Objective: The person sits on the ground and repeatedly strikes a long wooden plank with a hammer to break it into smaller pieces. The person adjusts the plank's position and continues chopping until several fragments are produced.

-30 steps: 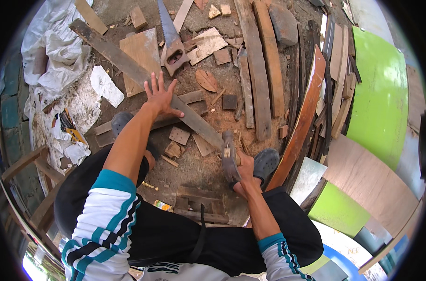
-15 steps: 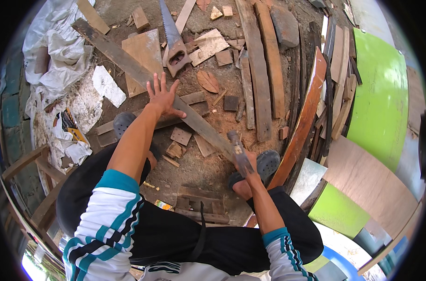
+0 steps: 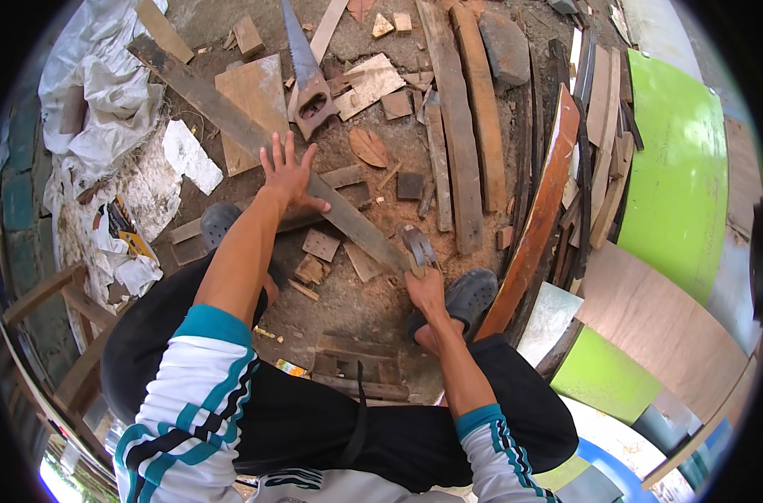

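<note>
On the littered dirt ground between your feet, the long grey weathered wooden plank runs diagonally from upper left down to the hammer. Your left hand presses it flat, fingers spread wide and clamped on nothing. Your right hand is closed on the handle of the steel-headed hammer, whose head sits at the plank's near end. The risk, as I judge it: a hard blow there could kick the plank sideways under your palm, or glance off toward your grey shoe just beside it. The loose small wooden offcuts near the plank could let it rock. The hand saw lies with its handle close above your left fingertips.
</note>
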The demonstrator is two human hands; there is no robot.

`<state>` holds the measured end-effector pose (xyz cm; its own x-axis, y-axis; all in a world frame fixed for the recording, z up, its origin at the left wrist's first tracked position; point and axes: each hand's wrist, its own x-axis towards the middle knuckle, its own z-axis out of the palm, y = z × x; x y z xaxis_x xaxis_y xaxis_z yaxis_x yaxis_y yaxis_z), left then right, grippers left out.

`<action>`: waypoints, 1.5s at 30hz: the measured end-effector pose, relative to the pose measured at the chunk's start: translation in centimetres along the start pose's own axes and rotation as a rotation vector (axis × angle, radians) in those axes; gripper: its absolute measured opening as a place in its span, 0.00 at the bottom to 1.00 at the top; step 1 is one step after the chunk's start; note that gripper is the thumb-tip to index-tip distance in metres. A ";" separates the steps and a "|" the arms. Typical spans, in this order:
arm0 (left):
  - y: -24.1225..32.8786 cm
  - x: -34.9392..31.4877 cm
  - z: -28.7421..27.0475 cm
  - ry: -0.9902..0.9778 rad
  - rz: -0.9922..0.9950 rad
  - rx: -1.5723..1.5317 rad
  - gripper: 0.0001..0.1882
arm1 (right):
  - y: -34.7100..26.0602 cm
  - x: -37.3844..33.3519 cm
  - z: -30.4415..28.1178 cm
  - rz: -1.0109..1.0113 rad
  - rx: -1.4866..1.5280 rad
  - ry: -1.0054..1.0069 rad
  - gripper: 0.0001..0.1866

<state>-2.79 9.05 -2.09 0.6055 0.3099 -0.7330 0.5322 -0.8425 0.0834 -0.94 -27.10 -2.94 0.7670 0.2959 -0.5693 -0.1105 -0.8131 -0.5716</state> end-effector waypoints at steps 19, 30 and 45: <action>-0.6 -0.1 0.1 0.019 -0.007 -0.011 0.75 | -1.7 -0.7 3.0 0.066 0.478 0.296 0.10; -0.7 0.3 0.6 0.024 0.005 -0.028 0.76 | -8.5 -0.8 1.1 0.577 1.140 0.237 0.10; -0.4 0.8 1.0 0.025 0.010 0.030 0.76 | -4.7 0.3 1.7 0.876 1.347 -0.110 0.11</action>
<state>-3.11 9.19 -3.33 0.6258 0.3122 -0.7148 0.5084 -0.8583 0.0703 -1.26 -22.33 -1.39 0.1317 0.0809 -0.9880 -0.9624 0.2494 -0.1079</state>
